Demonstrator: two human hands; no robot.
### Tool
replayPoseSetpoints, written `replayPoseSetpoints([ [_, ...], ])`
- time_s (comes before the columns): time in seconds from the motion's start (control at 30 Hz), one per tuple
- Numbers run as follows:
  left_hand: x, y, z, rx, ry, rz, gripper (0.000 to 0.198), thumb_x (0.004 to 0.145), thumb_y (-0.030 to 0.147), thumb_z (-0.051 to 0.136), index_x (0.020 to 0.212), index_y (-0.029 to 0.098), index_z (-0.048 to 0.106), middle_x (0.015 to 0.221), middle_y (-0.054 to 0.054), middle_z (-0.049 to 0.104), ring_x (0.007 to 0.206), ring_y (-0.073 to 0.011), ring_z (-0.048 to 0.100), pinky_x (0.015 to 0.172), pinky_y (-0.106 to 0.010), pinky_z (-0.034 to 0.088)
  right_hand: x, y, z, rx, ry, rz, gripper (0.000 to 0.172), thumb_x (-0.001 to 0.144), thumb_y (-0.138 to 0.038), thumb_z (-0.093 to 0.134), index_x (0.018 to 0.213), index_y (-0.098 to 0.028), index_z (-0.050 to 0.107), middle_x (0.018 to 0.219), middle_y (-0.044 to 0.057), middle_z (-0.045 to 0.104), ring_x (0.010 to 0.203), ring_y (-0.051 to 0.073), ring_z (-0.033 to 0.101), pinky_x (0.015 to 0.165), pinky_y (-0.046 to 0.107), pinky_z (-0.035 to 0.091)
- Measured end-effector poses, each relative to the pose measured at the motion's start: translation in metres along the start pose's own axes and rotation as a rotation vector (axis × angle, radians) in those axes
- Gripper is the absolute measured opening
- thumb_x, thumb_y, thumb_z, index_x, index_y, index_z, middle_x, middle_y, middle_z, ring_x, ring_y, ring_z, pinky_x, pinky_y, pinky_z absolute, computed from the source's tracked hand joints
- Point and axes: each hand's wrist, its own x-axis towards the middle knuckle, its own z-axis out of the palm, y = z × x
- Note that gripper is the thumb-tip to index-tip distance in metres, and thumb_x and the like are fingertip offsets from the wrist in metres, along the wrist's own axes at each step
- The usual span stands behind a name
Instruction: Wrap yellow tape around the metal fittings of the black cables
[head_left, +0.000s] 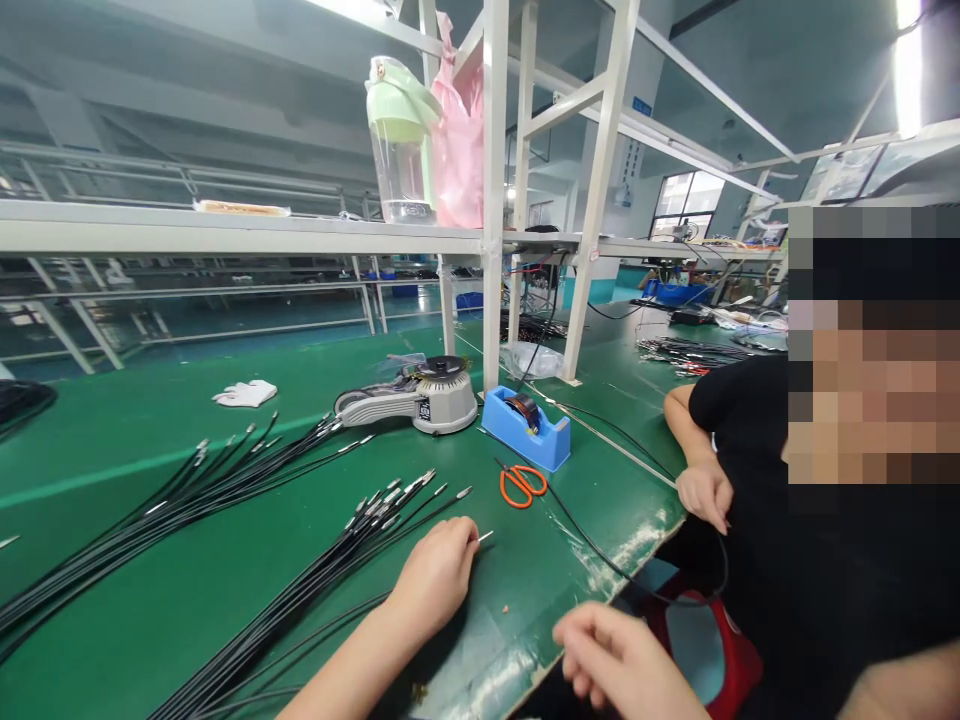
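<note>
resting on the green table (225,600), the left hand (439,575) lies knuckles up with its fingers curled over the end of a thin black cable; a small metal tip (485,537) pokes out just past the fingertips, so the hand seems to be pinning or pinching that one cable, though the grip itself is hidden under the hand. the cable belongs with the near bundle of cables (352,545), which fans out toward the hand, probably so single ends can be picked off easily. the cables are slim, matte black and flexible, each ending in a short shiny metal sleeve.

the right hand (615,655) hangs off the table's worn front edge, fingers loosely curled; i cannot tell whether it holds anything. a second bundle (187,490) lies further left, well apart. beyond are orange-handled scissors (521,485), a blue plastic tape holder (525,428) and a grey round tape machine (420,397), all within reach. a white glove (246,393) lies crumpled further back. a person in black sits at the right, one hand (703,492) at the table edge on another cable.
</note>
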Motion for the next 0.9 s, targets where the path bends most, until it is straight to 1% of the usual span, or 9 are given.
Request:
replayPoseSetpoints([
  [0.1, -0.016, 0.007, -0.001, -0.07, 0.039, 0.012, 0.02, 0.091, 0.025, 0.034, 0.086, 0.019, 0.052, 0.084, -0.002, 0.059, 0.078, -0.0136, 0.053, 0.073, -0.025, 0.04, 0.036, -0.021, 0.011, 0.023, 0.101, -0.02, 0.037, 0.077, -0.048, 0.056, 0.081, -0.013, 0.063, 0.072, 0.005, 0.062, 0.062, 0.013, 0.055, 0.054, 0.022, 0.04],
  [0.23, -0.029, 0.011, 0.0, -0.232, 0.164, 0.034, 0.02, 0.09, 0.029, 0.038, 0.094, 0.022, 0.056, 0.09, 0.0, 0.06, 0.085, -0.0124, 0.054, 0.078, -0.024, 0.042, 0.066, -0.039, 0.038, 0.099, 0.019, -0.028, 0.039, 0.073, -0.05, 0.06, 0.078, -0.011, 0.061, 0.072, 0.005, 0.061, 0.062, 0.012, 0.054, 0.053, 0.021, 0.041],
  [0.33, -0.031, 0.016, -0.002, -0.354, 0.192, -0.013, 0.025, 0.087, 0.031, 0.045, 0.106, 0.023, 0.058, 0.092, -0.001, 0.062, 0.086, -0.0135, 0.056, 0.079, -0.026, 0.042, 0.068, -0.041, 0.049, 0.167, 0.005, -0.102, 0.036, 0.073, -0.047, 0.062, 0.074, -0.012, 0.059, 0.07, 0.003, 0.059, 0.063, 0.011, 0.053, 0.057, 0.022, 0.042],
  [0.47, -0.026, 0.023, -0.009, -0.423, 0.123, -0.073, 0.024, 0.086, 0.035, 0.045, 0.085, 0.024, 0.067, 0.083, 0.001, 0.063, 0.08, -0.0132, 0.057, 0.075, -0.025, 0.042, 0.065, -0.035, 0.051, 0.115, 0.035, -0.218, 0.032, 0.078, -0.045, 0.059, 0.073, -0.013, 0.058, 0.066, 0.001, 0.056, 0.063, 0.012, 0.051, 0.062, 0.024, 0.043],
  [0.57, -0.025, 0.019, -0.016, -0.422, 0.104, -0.171, 0.021, 0.083, 0.032, 0.048, 0.077, 0.021, 0.064, 0.078, 0.001, 0.063, 0.076, -0.0136, 0.057, 0.071, -0.025, 0.041, 0.069, -0.029, 0.047, 0.065, 0.135, -0.256, 0.034, 0.081, -0.046, 0.055, 0.075, -0.013, 0.058, 0.068, 0.002, 0.057, 0.064, 0.013, 0.052, 0.063, 0.025, 0.043],
  [0.67, -0.026, 0.009, -0.02, -0.371, 0.001, -0.264, 0.017, 0.08, 0.029, 0.048, 0.072, 0.018, 0.059, 0.071, 0.0, 0.061, 0.069, -0.0144, 0.054, 0.065, -0.026, 0.04, 0.075, -0.026, 0.043, 0.072, 0.181, -0.233, 0.036, 0.08, -0.049, 0.056, 0.075, -0.013, 0.058, 0.07, 0.003, 0.057, 0.064, 0.013, 0.052, 0.062, 0.025, 0.043],
  [0.73, -0.028, 0.006, -0.019, -0.383, -0.01, -0.222, 0.016, 0.08, 0.025, 0.046, 0.084, 0.018, 0.059, 0.078, 0.0, 0.062, 0.072, -0.0139, 0.055, 0.068, -0.026, 0.042, 0.077, -0.027, 0.041, 0.096, 0.138, -0.205, 0.037, 0.078, -0.049, 0.058, 0.074, -0.013, 0.058, 0.068, 0.003, 0.056, 0.062, 0.013, 0.052, 0.06, 0.025, 0.042],
  [0.83, -0.028, 0.013, -0.013, -0.439, 0.066, -0.09, 0.028, 0.083, 0.025, 0.045, 0.108, 0.022, 0.057, 0.096, -0.001, 0.061, 0.083, -0.0123, 0.056, 0.078, -0.025, 0.043, 0.076, -0.032, 0.042, 0.14, 0.087, -0.183, 0.037, 0.077, -0.05, 0.06, 0.073, -0.012, 0.058, 0.067, 0.002, 0.056, 0.06, 0.012, 0.051, 0.059, 0.024, 0.042],
  [0.9, -0.026, 0.021, -0.009, -0.442, 0.102, -0.047, 0.027, 0.086, 0.03, 0.045, 0.107, 0.024, 0.059, 0.095, -0.001, 0.061, 0.084, -0.0121, 0.056, 0.078, -0.024, 0.044, 0.075, -0.037, 0.044, 0.157, 0.066, -0.184, 0.037, 0.076, -0.049, 0.061, 0.073, -0.012, 0.058, 0.066, 0.002, 0.056, 0.06, 0.011, 0.051, 0.059, 0.023, 0.042],
])
